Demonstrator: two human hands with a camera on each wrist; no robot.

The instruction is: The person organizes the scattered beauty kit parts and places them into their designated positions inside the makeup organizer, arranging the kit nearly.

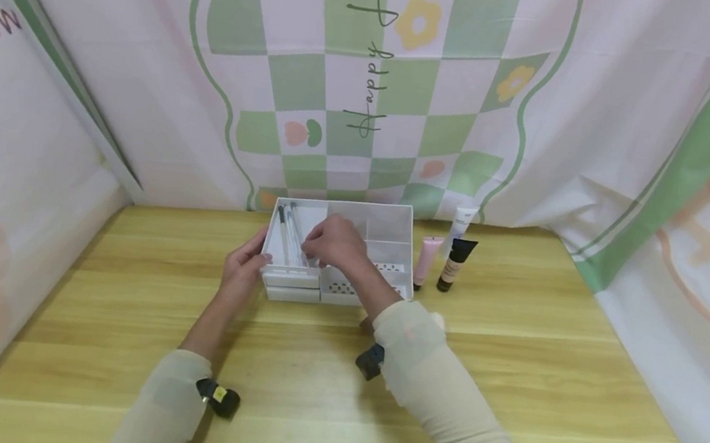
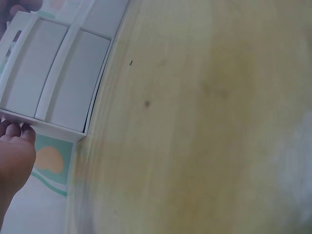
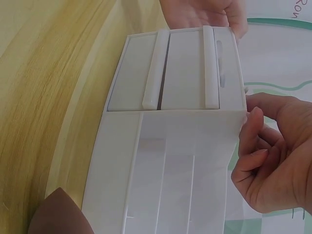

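A white desktop organizer with two small drawers at its front left stands near the back of the table. My left hand holds its left side, the thumb at the upper front corner and the fingers along the outer wall. Several slim pen-like sticks lean in its top left compartment. Over that compartment my right hand has thumb and forefinger pinched together at one slim stick, mostly hidden by the fingers. In the right wrist view, the right hand's other fingers are curled beside the organizer's rim.
Right of the organizer stand a pink tube, a black-capped tan tube and a white tube. A patterned cloth hangs just behind. Bare wooden tabletop stretches in front.
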